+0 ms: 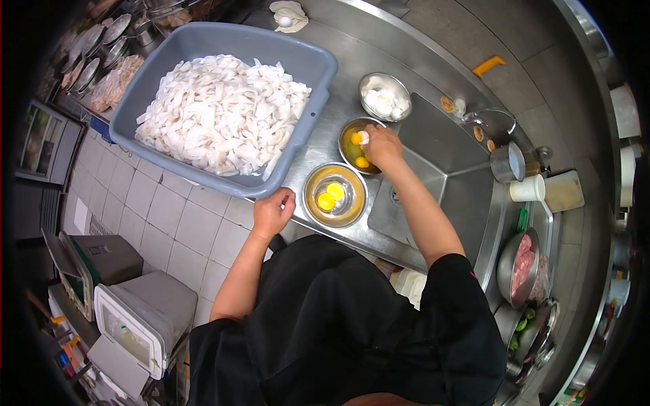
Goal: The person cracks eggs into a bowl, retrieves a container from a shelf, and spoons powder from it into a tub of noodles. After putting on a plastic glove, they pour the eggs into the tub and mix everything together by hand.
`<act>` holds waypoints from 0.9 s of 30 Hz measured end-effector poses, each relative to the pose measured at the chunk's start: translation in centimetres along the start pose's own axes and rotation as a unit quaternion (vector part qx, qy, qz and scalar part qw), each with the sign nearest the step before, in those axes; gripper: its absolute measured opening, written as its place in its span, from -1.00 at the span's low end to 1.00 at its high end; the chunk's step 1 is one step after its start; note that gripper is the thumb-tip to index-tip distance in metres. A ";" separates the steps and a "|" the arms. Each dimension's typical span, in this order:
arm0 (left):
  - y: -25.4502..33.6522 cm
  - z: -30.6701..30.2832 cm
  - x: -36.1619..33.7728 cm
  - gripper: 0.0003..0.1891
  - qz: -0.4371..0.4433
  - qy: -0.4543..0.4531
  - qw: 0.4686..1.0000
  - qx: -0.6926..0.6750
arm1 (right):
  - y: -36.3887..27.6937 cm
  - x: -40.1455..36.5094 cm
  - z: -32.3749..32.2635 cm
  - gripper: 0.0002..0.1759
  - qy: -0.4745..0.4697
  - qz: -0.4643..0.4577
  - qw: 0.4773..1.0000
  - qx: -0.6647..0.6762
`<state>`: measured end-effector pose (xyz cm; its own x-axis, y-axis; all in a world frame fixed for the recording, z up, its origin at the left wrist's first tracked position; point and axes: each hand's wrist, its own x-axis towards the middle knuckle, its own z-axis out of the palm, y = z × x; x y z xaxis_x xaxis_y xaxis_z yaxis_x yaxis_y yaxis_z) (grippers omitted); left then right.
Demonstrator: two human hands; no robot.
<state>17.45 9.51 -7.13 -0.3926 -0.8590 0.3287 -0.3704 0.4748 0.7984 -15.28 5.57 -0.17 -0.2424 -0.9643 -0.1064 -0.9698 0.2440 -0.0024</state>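
Hands at egg bowls, steel counter

Black-sleeved torso fills the bottom centre of the frame, both forearms reaching up.

Left hand (273, 211), centre-left: fingers curled over the near rim of the grey tub (203, 40), gripping it. Thumb position can't be made out.

Near bowl (313, 206), just right of that hand, sits on the counter (338, 68). Two yolks (331, 196) sit in clear white, in what looks like a smaller clear dish inside; not certain.

Right hand (382, 145), centre: fingers pinched closed on a white eggshell (363, 137), held over the second bowl (344, 139). That bowl sits just above the near bowl, at the sink's left edge. It holds yellow egg, with one yolk (361, 162) visible below the hand.

Third bowl (365, 81), further up: white pieces (384, 101), shells or whole eggs, can't tell.

Tub spans the upper left, piled with flat white noodle strips (220, 115).

Sink (440, 142), right of centre, lies under the right forearm. Steel bowl of pink raw meat (518, 267) is at the far right edge, well apart from both hands.
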 end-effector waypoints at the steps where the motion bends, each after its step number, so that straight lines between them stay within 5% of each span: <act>1: -0.1 0.0 0.0 -0.92 -0.003 0.001 1.000 0.009 | -0.2 0.1 0.3 -0.47 0.004 0.003 1.000 0.009; 18: 0.5 -0.2 0.1 -0.89 0.003 -0.004 1.000 0.006 | -1.5 -0.6 0.0 -0.55 -0.022 0.024 0.996 0.080; 27: 0.2 -0.1 0.1 -0.93 0.007 0.002 1.000 0.025 | -0.7 -1.2 0.1 -0.47 -0.021 0.058 0.970 0.235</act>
<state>17.46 9.51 -6.89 -0.3953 -0.8526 0.3418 -0.4061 0.4960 0.7675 -14.32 6.55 -0.10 -0.3388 -0.9247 -0.1737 -0.8136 0.3807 -0.4395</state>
